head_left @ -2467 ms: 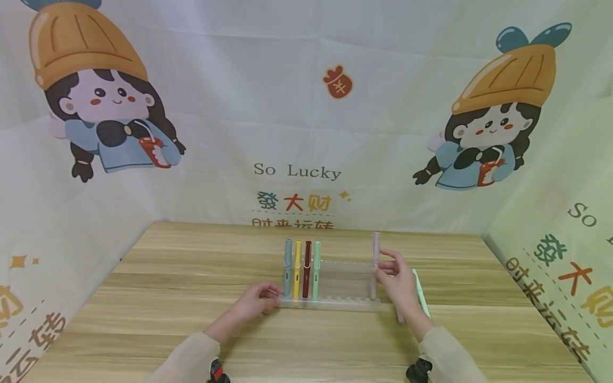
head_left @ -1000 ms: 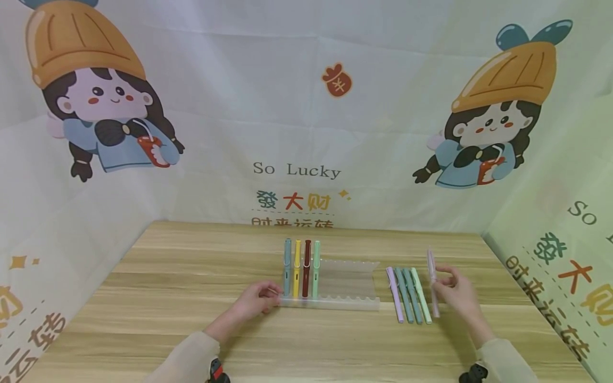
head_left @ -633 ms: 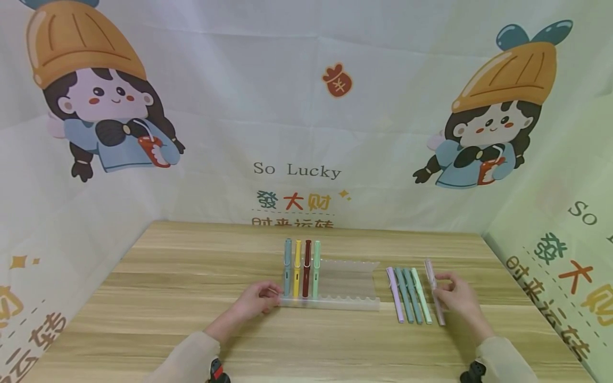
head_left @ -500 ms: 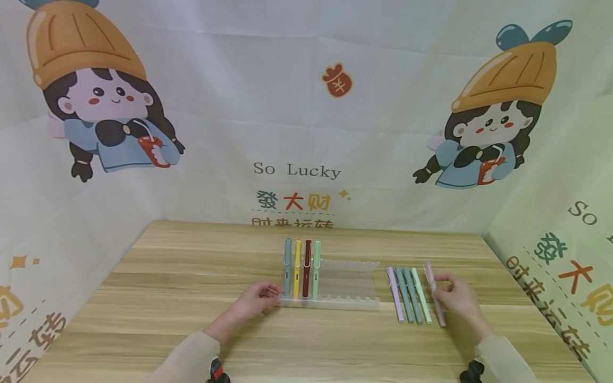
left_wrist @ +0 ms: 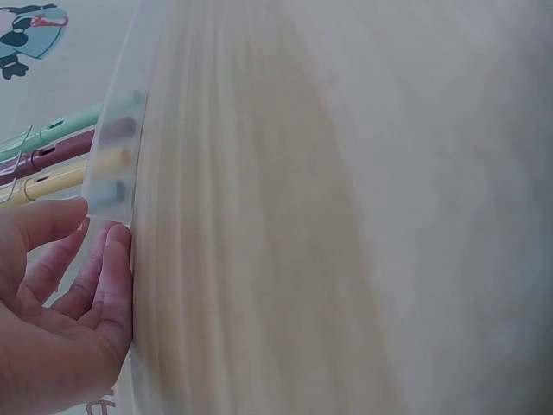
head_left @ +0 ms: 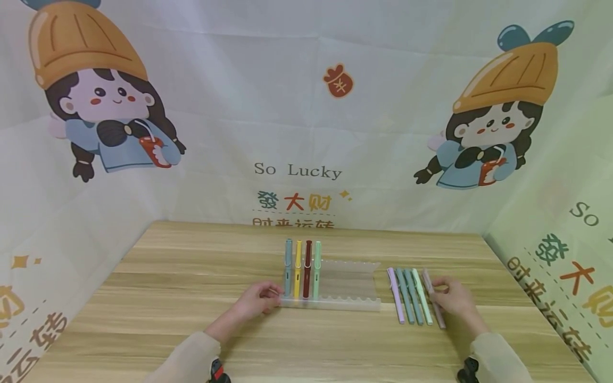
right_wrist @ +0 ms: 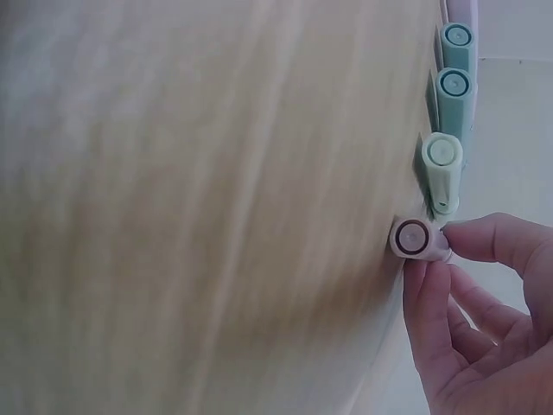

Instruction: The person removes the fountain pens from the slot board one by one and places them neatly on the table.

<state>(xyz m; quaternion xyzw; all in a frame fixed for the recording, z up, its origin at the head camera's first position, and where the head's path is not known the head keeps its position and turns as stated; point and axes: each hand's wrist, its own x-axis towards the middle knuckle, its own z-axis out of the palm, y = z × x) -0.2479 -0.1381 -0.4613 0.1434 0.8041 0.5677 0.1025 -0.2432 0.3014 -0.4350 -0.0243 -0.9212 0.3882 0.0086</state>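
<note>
In the head view my left hand (head_left: 258,299) pinches the left end of a clear pen rack (head_left: 351,304). Its thumb (left_wrist: 56,222) and fingertips meet at the rack's corner in the left wrist view. Upright at the rack's left part stand a grey-blue pen (head_left: 288,274), a yellow pen (head_left: 298,274), a dark red pen (head_left: 307,274) and a mint pen (head_left: 317,274). To the right, my right hand (head_left: 454,299) pinches a mauve pen (right_wrist: 412,237) between thumb and fingers. That pen lies on the table, slightly slanted, beside a pale mint pen (head_left: 422,300).
Left of the pale mint pen lie two teal pens (head_left: 406,300) and a lilac pen (head_left: 396,298), side by side. The wooden table (head_left: 306,346) ends at a printed cloth backdrop (head_left: 230,143). Black wrist devices (head_left: 468,368) sit on both sleeves.
The right hand has brought the mauve pen from the rack's right end to the table, laid it down, and shifted it left towards the pale mint pen. The left hand stays put.
</note>
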